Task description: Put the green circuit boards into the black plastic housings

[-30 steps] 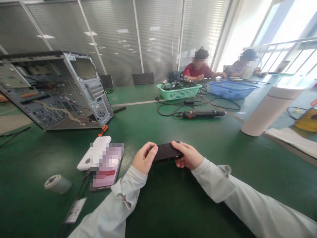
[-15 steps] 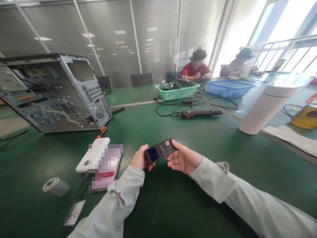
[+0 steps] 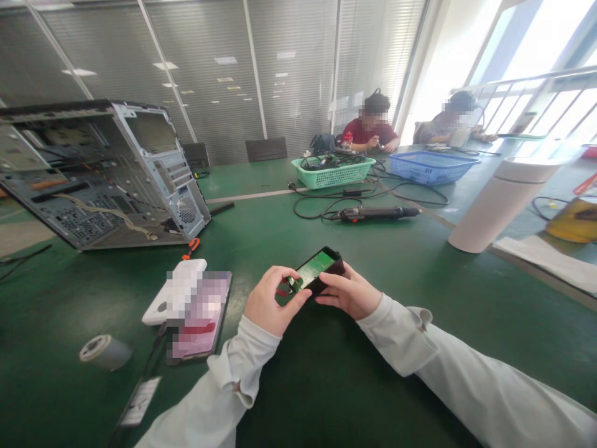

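Between my hands, above the green table, is a small black electronic device (image 3: 319, 269) with its green circuit board facing up inside the black casing. My left hand (image 3: 274, 298) pinches its near left end, thumb and fingers closed at the board's edge. My right hand (image 3: 351, 291) grips the opposite end, with the thumb along the dark side wall. The face with the screen is turned away from view. Left of my left hand lie a phone (image 3: 209, 323) and a white box-shaped gadget (image 3: 196, 270) with a cord.
An open computer case (image 3: 140, 180) stands at the left, a grey roll (image 3: 106, 352) nearer me. Ahead lie a corded electric screwdriver (image 3: 380, 213), a green basket (image 3: 333, 178) of cables and a blue basket (image 3: 433, 169). A pale bottle (image 3: 501, 205) stands right. Two people sit at the far side.
The device has been turned over: its screen and buttons faced up before, and now the green board shows. My left hand has shifted its grip to the end from above.
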{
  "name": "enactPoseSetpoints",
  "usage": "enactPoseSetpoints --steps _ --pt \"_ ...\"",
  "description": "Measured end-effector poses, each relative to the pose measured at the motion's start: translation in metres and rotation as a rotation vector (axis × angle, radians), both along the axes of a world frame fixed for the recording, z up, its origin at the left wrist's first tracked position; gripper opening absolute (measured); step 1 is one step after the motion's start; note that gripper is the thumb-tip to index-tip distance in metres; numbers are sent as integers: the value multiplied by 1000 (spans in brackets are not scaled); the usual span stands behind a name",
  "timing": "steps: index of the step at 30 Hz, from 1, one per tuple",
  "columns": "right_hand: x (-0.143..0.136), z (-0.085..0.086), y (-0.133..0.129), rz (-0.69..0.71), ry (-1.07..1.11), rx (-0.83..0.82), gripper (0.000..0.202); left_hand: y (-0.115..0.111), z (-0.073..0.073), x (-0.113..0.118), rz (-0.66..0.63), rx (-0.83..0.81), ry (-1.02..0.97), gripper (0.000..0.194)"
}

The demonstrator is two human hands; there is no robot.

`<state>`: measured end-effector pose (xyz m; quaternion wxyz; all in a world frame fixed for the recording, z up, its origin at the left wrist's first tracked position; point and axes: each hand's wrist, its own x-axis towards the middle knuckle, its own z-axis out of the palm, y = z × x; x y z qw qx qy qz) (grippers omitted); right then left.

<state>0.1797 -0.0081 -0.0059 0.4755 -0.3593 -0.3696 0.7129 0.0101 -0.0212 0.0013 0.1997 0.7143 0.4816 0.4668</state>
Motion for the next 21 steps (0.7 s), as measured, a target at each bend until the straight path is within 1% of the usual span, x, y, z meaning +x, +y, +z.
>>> enactPoseSetpoints --steps 3,5,7,10,13,15,17,19,21 --pt "1 1 -1 -25 2 72 68 0 2 -4 -54 133 179 18" --pt "1 0 -1 -23 -4 98 72 1 2 -6 -65 181 262 17" --pt "2 -1 1 -7 -14 131 74 0 2 -6 -61 203 288 17" --pt "8 -6 6 20 -71 195 74 0 2 -5 -59 182 255 17" --pt "17 -8 14 77 -213 285 70 1 0 -4 -72 92 186 18" --pt "22 -7 19 93 -329 416 59 1 -1 -4 -102 18 150 19" --pt "25 -4 21 92 -396 533 49 2 -4 -4 -144 -88 102 23" --pt "28 0 22 87 -427 568 44 3 -6 -3 -203 -235 11 27" --pt "31 4 23 77 -466 533 43 4 -10 -2 -266 -373 -111 30"
